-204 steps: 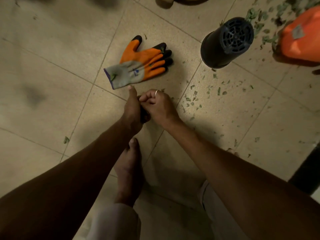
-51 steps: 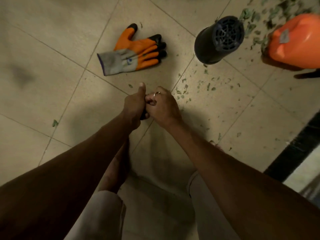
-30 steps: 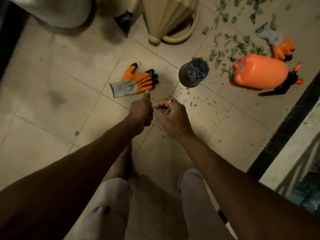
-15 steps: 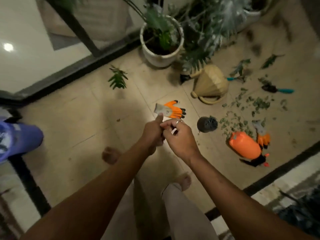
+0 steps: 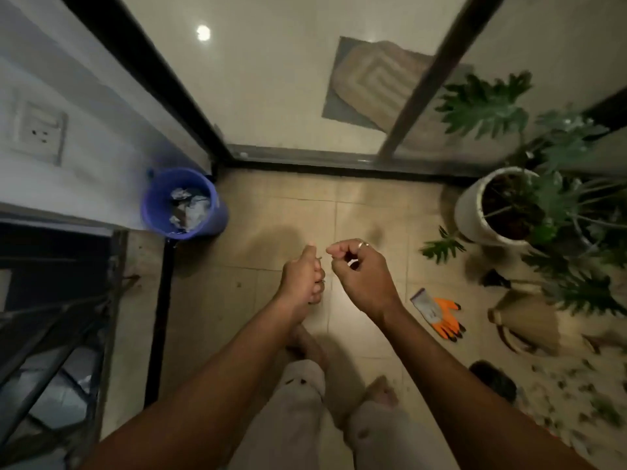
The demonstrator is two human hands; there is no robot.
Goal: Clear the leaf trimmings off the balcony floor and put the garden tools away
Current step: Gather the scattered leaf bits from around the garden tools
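Left hand (image 5: 302, 278) and right hand (image 5: 364, 274) curl fingers, contents unclear; open them only above the bucket (image 5: 219, 217) at ten o'clock.

The bucket (image 5: 183, 205) is blue; the glove (image 5: 439, 313) has a grey cuff, orange fingers and black tips. The floor (image 5: 271, 212) is beige tile with darker grout lines, speckled with green leaf trimmings (image 5: 576, 385). The watering can (image 5: 524, 322) is tan, the pot (image 5: 470, 205) white under the green plant (image 5: 485, 106), and the mat (image 5: 376, 79) beige with ribbed rectangles.
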